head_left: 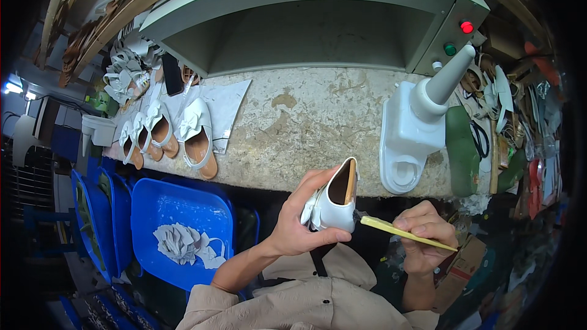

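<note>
Just off the near edge of the surface (306, 128), the person's left hand (292, 223) grips a white shoe (339, 211); the right hand (425, 232) pinches a slim yellow tool (385, 225), tip beside it.

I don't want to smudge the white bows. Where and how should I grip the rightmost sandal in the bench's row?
Probably grip the sandal by its tan end, thumb and fingers on its side edges, coming from the near side. That end points toward the front of the bench, while the bow sits toward the far end, out of the way.
</note>
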`<state>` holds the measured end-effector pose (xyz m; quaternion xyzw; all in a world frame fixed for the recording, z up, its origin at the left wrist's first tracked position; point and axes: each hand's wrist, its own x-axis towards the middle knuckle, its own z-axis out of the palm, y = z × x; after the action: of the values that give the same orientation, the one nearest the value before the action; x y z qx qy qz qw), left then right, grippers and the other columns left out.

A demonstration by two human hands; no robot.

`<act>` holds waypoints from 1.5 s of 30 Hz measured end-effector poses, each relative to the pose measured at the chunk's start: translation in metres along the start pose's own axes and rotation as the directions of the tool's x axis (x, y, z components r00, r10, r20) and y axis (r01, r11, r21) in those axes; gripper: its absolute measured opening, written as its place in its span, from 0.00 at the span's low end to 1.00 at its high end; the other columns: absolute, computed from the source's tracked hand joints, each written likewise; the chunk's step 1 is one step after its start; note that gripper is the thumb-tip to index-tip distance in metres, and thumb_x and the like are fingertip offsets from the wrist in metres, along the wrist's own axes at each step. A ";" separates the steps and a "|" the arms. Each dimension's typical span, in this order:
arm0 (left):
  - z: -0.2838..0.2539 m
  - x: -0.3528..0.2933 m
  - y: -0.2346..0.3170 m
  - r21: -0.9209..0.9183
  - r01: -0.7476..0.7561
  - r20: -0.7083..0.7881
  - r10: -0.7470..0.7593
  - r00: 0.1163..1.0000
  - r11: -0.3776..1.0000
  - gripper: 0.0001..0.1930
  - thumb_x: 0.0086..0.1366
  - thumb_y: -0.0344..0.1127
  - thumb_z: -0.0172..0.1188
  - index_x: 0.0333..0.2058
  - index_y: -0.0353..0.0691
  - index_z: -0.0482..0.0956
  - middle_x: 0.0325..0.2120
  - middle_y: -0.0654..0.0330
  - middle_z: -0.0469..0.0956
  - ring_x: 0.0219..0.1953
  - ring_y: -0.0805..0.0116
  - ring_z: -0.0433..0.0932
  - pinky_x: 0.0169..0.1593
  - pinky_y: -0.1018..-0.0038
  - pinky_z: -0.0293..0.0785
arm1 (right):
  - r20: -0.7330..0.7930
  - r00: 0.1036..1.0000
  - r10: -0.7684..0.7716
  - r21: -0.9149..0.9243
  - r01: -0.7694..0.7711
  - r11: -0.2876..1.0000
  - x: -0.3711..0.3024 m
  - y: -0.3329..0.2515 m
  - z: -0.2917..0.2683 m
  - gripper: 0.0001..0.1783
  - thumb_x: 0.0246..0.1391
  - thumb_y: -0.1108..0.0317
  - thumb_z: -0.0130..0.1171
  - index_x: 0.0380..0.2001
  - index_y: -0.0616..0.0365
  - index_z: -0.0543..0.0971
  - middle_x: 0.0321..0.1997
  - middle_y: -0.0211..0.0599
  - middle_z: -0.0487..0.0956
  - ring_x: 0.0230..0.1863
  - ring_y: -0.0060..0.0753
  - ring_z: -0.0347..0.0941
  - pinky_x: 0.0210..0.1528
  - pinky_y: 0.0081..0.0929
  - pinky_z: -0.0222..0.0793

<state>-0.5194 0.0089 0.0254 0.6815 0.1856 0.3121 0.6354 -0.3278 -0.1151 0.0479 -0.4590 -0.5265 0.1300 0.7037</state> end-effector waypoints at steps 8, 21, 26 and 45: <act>0.005 0.000 -0.002 0.008 0.037 -0.022 -0.037 0.999 0.999 0.47 0.48 0.41 0.77 0.63 0.32 0.61 0.55 0.52 0.66 0.58 0.62 0.66 0.61 0.69 0.60 | 0.052 0.985 -0.165 -0.046 0.167 0.985 0.003 -0.018 0.016 0.14 0.46 0.79 0.66 0.38 0.63 0.76 0.37 0.48 0.82 0.32 0.42 0.78 0.31 0.30 0.79; 0.012 -0.012 -0.015 -0.324 0.309 -0.077 -0.350 0.933 0.894 0.48 0.57 0.60 0.66 0.65 0.32 0.57 0.46 0.60 0.71 0.48 0.71 0.71 0.53 0.75 0.66 | 0.116 0.972 -0.206 -0.113 0.219 0.969 -0.011 -0.006 0.028 0.10 0.48 0.79 0.64 0.36 0.64 0.77 0.37 0.48 0.82 0.31 0.42 0.78 0.31 0.31 0.81; 0.012 -0.014 -0.014 -0.376 0.313 -0.067 -0.362 0.930 0.872 0.42 0.60 0.60 0.62 0.60 0.32 0.61 0.44 0.61 0.72 0.45 0.74 0.70 0.49 0.76 0.67 | 0.069 0.987 -0.144 -0.255 0.157 0.954 -0.017 -0.001 0.033 0.14 0.45 0.78 0.66 0.37 0.64 0.78 0.38 0.50 0.82 0.35 0.43 0.78 0.32 0.32 0.81; 0.013 -0.006 -0.024 -0.665 0.328 -0.018 -0.454 0.891 0.671 0.37 0.66 0.57 0.55 0.63 0.40 0.54 0.43 0.64 0.69 0.45 0.75 0.72 0.50 0.74 0.70 | 0.028 0.994 -0.105 -0.309 0.108 0.945 -0.029 0.002 0.034 0.14 0.43 0.76 0.67 0.37 0.62 0.81 0.39 0.45 0.82 0.35 0.39 0.78 0.34 0.29 0.81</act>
<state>-0.5120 -0.0019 0.0006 0.3329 0.2660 0.2734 0.8624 -0.3680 -0.1160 0.0291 -0.5341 -0.5684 0.0099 0.6258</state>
